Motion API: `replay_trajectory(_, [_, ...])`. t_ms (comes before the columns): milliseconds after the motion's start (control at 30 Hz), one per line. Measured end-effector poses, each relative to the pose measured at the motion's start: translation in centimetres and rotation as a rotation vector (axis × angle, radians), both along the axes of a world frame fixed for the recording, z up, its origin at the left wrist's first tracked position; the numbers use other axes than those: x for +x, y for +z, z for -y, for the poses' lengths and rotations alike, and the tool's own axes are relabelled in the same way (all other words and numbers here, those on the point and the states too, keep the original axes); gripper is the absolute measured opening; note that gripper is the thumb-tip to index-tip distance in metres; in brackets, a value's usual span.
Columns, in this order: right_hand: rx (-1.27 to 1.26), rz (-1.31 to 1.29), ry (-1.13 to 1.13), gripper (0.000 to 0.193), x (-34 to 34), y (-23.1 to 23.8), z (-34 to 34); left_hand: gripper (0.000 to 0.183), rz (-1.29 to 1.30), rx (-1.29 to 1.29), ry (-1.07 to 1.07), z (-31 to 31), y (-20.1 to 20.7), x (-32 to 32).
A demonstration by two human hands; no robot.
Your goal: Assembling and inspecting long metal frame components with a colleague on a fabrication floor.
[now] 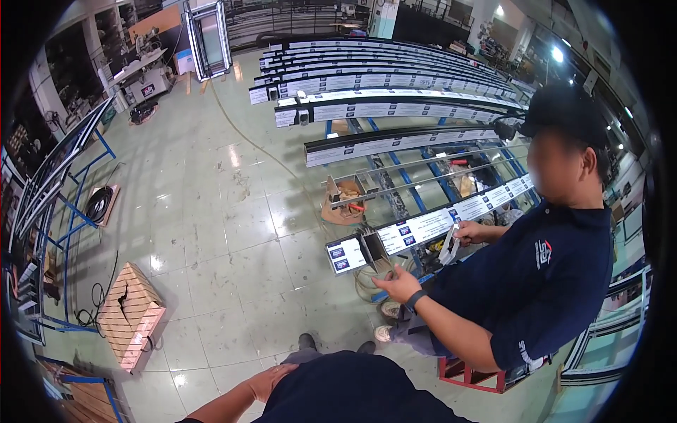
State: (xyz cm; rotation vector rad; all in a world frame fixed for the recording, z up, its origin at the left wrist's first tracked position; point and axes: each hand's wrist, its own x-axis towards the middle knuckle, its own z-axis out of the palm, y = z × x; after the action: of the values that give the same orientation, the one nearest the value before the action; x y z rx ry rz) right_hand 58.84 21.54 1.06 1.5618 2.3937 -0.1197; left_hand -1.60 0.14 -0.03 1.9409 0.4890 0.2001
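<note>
Long metal window-frame bars lie in rows on blue racks, raised for easy reach. A co-worker in navy blocks the nearest bar, gripping a white tool. The wearer's left hand rests flat and relaxed against the dark shirt, holding nothing; the right hand is out of view. A wooden crate sits on the tiled floor.

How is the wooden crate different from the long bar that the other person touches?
The wooden crate is short and boxy; the long bar is thin and stretches far. The crate is tan and sits on the floor; the bar is black and white, up on a rack. Nobody touches the crate; a co-worker's hand is at the bar.
</note>
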Motion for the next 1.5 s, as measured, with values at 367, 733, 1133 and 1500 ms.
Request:
replay_trajectory(367, [0.351, 0.913, 0.842, 0.065, -4.3, 2.5, 0.2, 0.088, -0.013, 0.087, -0.004, -3.6, 0.9, -3.8])
replay_trajectory(733, [0.331, 1.155, 0.595, 0.060, -5.3, -0.4, 0.9, 0.097, -0.038, 0.131, -0.110, -4.2, 0.9, -4.9])
replay_trajectory(1133, [0.283, 1.432, 0.242, 0.056, -4.9, -1.2, 2.6, 0.137, -0.326, 0.117, -0.222, -11.4, 3.2, -2.1])
replay_trajectory(1500, [0.377, 1.611, -0.093, 0.053, -7.5, 1.3, -1.5, 0.103, -0.145, 0.392, 0.394, -24.0, 4.0, 17.9])
